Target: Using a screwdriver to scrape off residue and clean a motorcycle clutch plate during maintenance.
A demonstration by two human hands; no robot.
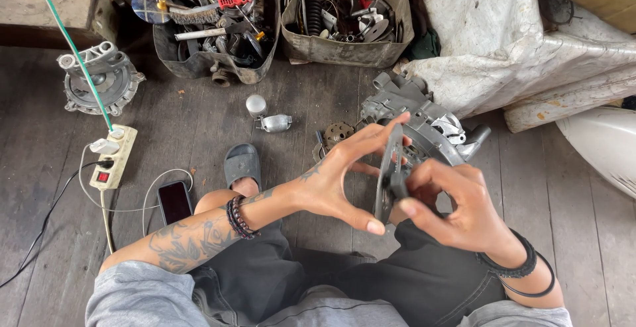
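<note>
I sit on a wooden floor and hold a thin, dark round metal plate (386, 174) edge-on above my lap. My left hand (341, 174) grips its rim between the thumb below and the fingertips at the top. My right hand (447, 204) pinches a small dark part on the plate's near face. Just beyond the plate a grey metal engine casing (424, 118) lies on the floor. A small toothed gear (336, 133) sits left of it.
Two tubs of tools and parts (218, 15) (344, 19) stand at the back. A round metal housing (99, 78), a power strip (114, 157), a phone (175, 201), a small silver part (268, 118) and my sandalled foot (242, 164) are on the left. White sheeting (503, 42) lies on the right.
</note>
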